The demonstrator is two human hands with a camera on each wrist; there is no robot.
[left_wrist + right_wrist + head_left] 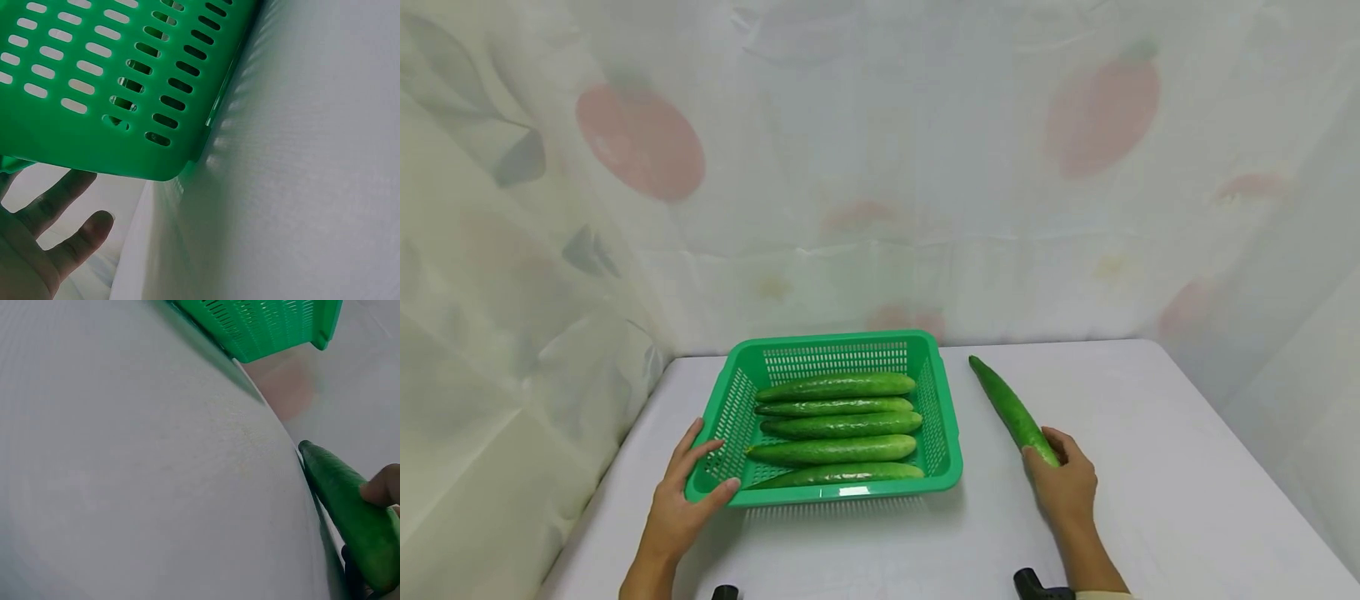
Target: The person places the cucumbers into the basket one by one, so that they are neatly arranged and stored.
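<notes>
A green plastic basket (951,433) with slotted walls stands on the table, and several cucumbers (842,426) lie side by side in it. At its near left corner, my left hand (673,504) holds the rim, thumb over the front edge and fingers spread along the left side. The left wrist view shows the basket's wall (112,147) with fingers (84,240) below it. To the right of the basket, my right hand (1063,479) grips the near end of a single cucumber (1011,408), whose far end points away to the left. The thumb presses on this cucumber (350,512) in the right wrist view.
The white table (1165,483) reaches back to a hanging pale curtain (880,167) with faded fruit prints. More sheeting (482,375) hangs along the left side and on the right. Dark camera mounts (1037,583) show at the bottom edge.
</notes>
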